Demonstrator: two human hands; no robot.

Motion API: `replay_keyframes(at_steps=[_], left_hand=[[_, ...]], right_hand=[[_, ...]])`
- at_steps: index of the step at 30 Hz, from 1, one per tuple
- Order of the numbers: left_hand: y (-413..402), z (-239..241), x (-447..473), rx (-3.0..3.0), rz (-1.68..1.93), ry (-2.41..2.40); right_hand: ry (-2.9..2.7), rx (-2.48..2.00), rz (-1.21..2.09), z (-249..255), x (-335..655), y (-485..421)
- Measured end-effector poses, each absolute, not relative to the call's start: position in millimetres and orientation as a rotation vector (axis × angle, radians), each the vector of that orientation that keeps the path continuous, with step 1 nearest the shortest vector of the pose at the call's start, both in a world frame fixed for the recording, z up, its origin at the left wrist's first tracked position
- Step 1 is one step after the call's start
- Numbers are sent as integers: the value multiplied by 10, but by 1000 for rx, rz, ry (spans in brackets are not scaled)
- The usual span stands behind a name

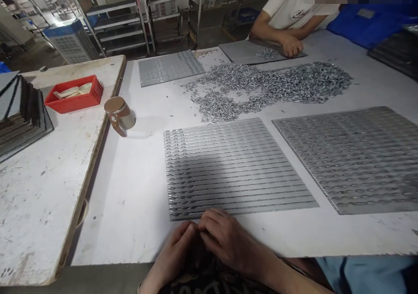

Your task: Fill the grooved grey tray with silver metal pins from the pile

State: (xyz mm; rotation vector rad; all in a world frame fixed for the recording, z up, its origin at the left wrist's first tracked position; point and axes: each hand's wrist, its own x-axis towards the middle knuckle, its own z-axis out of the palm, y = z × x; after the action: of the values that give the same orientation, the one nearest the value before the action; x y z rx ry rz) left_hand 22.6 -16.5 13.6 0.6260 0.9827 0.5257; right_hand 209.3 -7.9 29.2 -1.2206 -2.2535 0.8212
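My right hand [225, 238] rests at the near edge of a grey grooved sheet [241, 172], its fingers curled in. Beside it, touching its fingertips, is my left hand [179, 247], with the thumb up and the fingers bent. Anything inside either hand is hidden. Small shiny metal pieces [178, 172] sit in the grooves along the sheet's left side; the rest of its grooves hold no pieces. Beyond the sheet lies a heap of the same small pieces [294, 83].
A second sheet [359, 155] filled with pieces lies to the right. Another sheet [170, 68] lies at the far left. Across the table, a co-worker's hand [291, 46] is over a dark board [238, 52]. A lidded mug [120, 113] and red bin [76, 98] stand left.
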Motion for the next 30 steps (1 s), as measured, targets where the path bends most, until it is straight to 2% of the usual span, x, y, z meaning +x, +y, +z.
replay_keyframes(at_steps=[6, 13, 15, 20, 26, 30], left_hand=[[-137, 171, 125, 697, 451, 989], [-156, 154, 54, 757, 476, 1021], [-139, 140, 23, 794, 489, 1051], [-59, 149, -104, 789, 606, 1217], [-13, 131, -203, 707, 632, 1241], [10, 121, -187, 664, 682, 1235]], right_hand=[[-2157, -1154, 846, 223, 2135, -112], [-1671, -1371, 1439, 203, 2052, -89], [-1623, -1482, 1372, 163, 2025, -51], [-1773, -1640, 960, -26, 1943, 40], [-1959, -1763, 791, -150, 1845, 76], [-1938, -1802, 855, -86, 1868, 117]])
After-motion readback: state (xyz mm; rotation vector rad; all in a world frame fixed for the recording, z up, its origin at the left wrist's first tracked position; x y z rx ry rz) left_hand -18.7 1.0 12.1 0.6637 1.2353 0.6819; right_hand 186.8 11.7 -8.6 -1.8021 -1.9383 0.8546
